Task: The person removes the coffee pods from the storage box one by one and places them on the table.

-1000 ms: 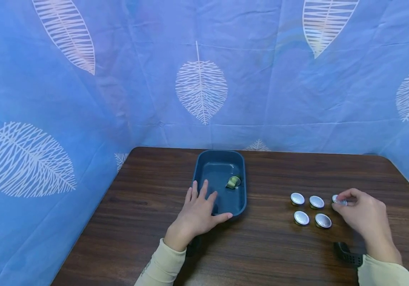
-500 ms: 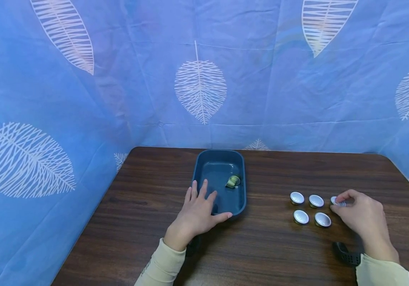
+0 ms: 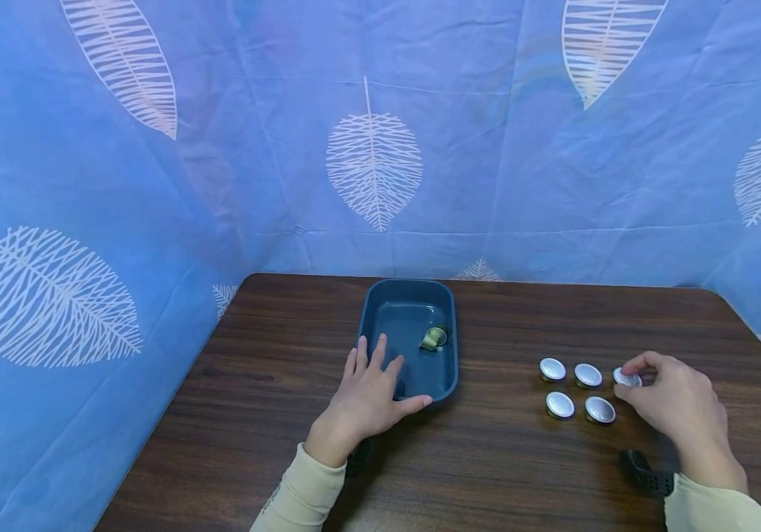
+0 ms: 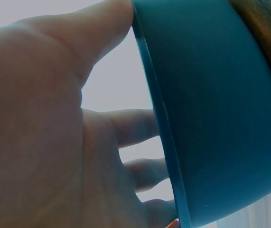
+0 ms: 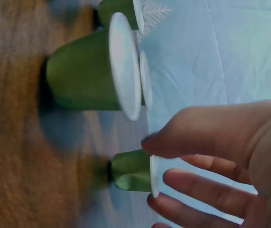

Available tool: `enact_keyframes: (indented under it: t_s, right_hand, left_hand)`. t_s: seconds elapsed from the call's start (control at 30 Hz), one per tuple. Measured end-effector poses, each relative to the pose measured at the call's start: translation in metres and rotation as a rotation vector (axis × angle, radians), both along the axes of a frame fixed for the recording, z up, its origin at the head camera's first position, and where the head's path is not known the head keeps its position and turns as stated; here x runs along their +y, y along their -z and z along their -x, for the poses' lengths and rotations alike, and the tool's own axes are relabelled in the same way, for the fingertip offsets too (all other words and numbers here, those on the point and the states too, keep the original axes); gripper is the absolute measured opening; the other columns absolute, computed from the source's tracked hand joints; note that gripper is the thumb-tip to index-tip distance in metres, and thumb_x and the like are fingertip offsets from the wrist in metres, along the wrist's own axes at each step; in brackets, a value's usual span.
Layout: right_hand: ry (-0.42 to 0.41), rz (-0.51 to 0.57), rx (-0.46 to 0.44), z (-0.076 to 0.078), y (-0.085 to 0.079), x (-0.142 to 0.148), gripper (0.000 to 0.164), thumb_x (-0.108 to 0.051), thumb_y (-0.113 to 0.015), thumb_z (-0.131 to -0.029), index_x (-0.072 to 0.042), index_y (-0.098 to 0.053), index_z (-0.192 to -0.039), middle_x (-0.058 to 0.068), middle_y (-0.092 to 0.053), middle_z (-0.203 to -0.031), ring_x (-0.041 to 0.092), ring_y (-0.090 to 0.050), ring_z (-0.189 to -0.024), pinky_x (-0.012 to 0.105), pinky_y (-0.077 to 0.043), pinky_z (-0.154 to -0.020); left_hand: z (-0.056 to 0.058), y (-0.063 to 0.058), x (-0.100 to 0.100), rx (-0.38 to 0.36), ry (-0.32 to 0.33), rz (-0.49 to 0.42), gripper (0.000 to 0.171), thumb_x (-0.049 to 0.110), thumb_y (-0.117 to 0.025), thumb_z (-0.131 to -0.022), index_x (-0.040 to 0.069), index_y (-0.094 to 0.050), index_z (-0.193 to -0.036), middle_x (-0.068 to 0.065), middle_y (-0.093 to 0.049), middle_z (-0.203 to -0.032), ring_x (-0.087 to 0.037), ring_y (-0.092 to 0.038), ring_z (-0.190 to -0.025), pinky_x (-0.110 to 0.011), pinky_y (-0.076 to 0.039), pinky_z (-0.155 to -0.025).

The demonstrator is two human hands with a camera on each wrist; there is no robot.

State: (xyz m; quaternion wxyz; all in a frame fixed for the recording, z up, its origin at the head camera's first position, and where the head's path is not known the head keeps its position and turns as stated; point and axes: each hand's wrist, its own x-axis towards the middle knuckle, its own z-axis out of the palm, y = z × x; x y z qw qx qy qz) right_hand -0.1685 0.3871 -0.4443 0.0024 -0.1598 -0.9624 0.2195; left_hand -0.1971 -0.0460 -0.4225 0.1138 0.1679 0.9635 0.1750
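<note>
In the head view my left hand rests with spread, straight fingers over the near left rim of a dark blue tray. In the left wrist view the thumb and fingertips meet the tray's rim. A green coffee capsule lies tipped inside the tray. On the right, my right hand pinches another coffee capsule between thumb and index finger. The right wrist view shows this green capsule upright, its pale lid up, with the thumb at its rim.
Several more upright coffee capsules with silver lids stand in two rows just left of my right hand. The brown wooden table ends at a blue cloth with white leaf prints, behind and at the sides.
My right hand and the capsule in its fingers have shifted slightly left, closer to the capsule beside it. More of its lid shows now. The left hand and tray keep their place.
</note>
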Motion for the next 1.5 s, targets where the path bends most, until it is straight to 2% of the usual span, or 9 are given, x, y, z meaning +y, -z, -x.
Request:
enact_keyframes:
  t_s: [0.23, 0.43, 0.57, 0.73, 0.87, 0.97, 1.1, 1.3, 1.5]
  right_hand:
    - [0.013, -0.018, 0.021, -0.004, -0.018, -0.006, 0.037, -0.025, -0.077, -0.095, -0.002, -0.069, -0.122, 0.033, -0.069, -0.115, 0.043, -0.065, -0.086, 0.047, -0.045, -0.059]
    - [0.04, -0.025, -0.052, -0.01, -0.037, -0.016, 0.051, -0.036, -0.075, -0.099, 0.0, -0.063, -0.133, 0.038, -0.061, -0.135, 0.057, -0.059, -0.107, 0.059, -0.048, -0.073]
    - [-0.045, -0.025, -0.087, -0.014, -0.046, -0.019, 0.062, -0.05, -0.07, -0.101, -0.003, -0.061, -0.14, 0.038, -0.062, -0.137, 0.055, -0.062, -0.105, 0.058, -0.048, -0.072]
    - [-0.176, 0.001, -0.046, -0.012, -0.051, -0.036, 0.066, -0.056, -0.067, -0.103, -0.004, -0.062, -0.143, 0.038, -0.065, -0.136, 0.053, -0.068, -0.107, 0.053, -0.053, -0.071]
    - [-0.264, 0.048, 0.002, -0.01, -0.051, -0.058, 0.062, -0.054, -0.069, -0.102, -0.007, -0.065, -0.143, 0.035, -0.068, -0.137, 0.054, -0.066, -0.12, 0.051, -0.057, -0.073]
    - [-0.308, 0.076, 0.029, -0.01, -0.05, -0.074, 0.057, -0.05, -0.073, -0.101, -0.01, -0.068, -0.141, 0.029, -0.071, -0.135, 0.049, -0.069, -0.122, 0.048, -0.059, -0.074]
    - [-0.357, 0.066, 0.049, -0.005, -0.05, -0.094, 0.051, -0.047, -0.077, -0.099, -0.013, -0.071, -0.137, 0.023, -0.074, -0.132, 0.045, -0.071, -0.12, 0.052, -0.059, -0.078]
    - [-0.401, 0.023, -0.005, 0.004, -0.045, -0.126, 0.051, -0.046, -0.078, -0.098, -0.014, -0.07, -0.138, 0.026, -0.072, -0.134, 0.045, -0.071, -0.117, 0.054, -0.059, -0.078]
    - [-0.479, -0.065, -0.04, 0.016, -0.047, -0.164, 0.047, -0.038, -0.083, -0.093, -0.016, -0.073, -0.134, 0.018, -0.075, -0.131, 0.039, -0.074, -0.11, 0.053, -0.06, -0.073]
  left_hand:
    - [0.0, 0.001, -0.001, 0.005, -0.004, -0.009, 0.082, 0.066, -0.066, -0.099, 0.013, -0.053, -0.16, -0.019, -0.022, -0.18, -0.05, -0.009, -0.167, -0.063, -0.014, -0.135]
    - [0.001, 0.0, -0.001, -0.001, -0.006, -0.007, 0.083, 0.067, -0.067, -0.099, 0.014, -0.052, -0.16, -0.018, -0.021, -0.18, -0.05, -0.008, -0.167, -0.063, -0.014, -0.136]
    - [0.001, 0.0, -0.002, -0.003, -0.004, 0.007, 0.083, 0.068, -0.066, -0.098, 0.014, -0.052, -0.16, -0.017, -0.021, -0.18, -0.049, -0.008, -0.168, -0.062, -0.014, -0.136]
    - [0.001, 0.0, -0.002, -0.003, -0.009, 0.013, 0.083, 0.069, -0.065, -0.098, 0.014, -0.052, -0.16, -0.017, -0.022, -0.18, -0.049, -0.009, -0.168, -0.061, -0.014, -0.136]
    - [0.001, 0.001, -0.002, -0.009, -0.01, 0.003, 0.083, 0.068, -0.066, -0.099, 0.014, -0.052, -0.161, -0.017, -0.021, -0.18, -0.049, -0.008, -0.168, -0.061, -0.013, -0.136]
    - [0.001, 0.001, -0.002, -0.01, -0.009, 0.001, 0.083, 0.068, -0.066, -0.098, 0.014, -0.052, -0.161, -0.016, -0.021, -0.18, -0.049, -0.008, -0.168, -0.062, -0.013, -0.136]
    - [0.002, 0.001, -0.003, 0.0, -0.018, 0.0, 0.083, 0.068, -0.066, -0.098, 0.015, -0.052, -0.161, -0.016, -0.021, -0.18, -0.048, -0.009, -0.168, -0.061, -0.014, -0.136]
    - [0.001, 0.003, -0.005, 0.013, -0.012, 0.02, 0.084, 0.07, -0.066, -0.097, 0.016, -0.053, -0.16, -0.015, -0.023, -0.18, -0.047, -0.01, -0.168, -0.059, -0.016, -0.136]
    - [0.001, 0.002, -0.006, 0.008, -0.023, 0.022, 0.084, 0.07, -0.067, -0.097, 0.017, -0.054, -0.16, -0.014, -0.023, -0.181, -0.046, -0.009, -0.169, -0.058, -0.015, -0.137]
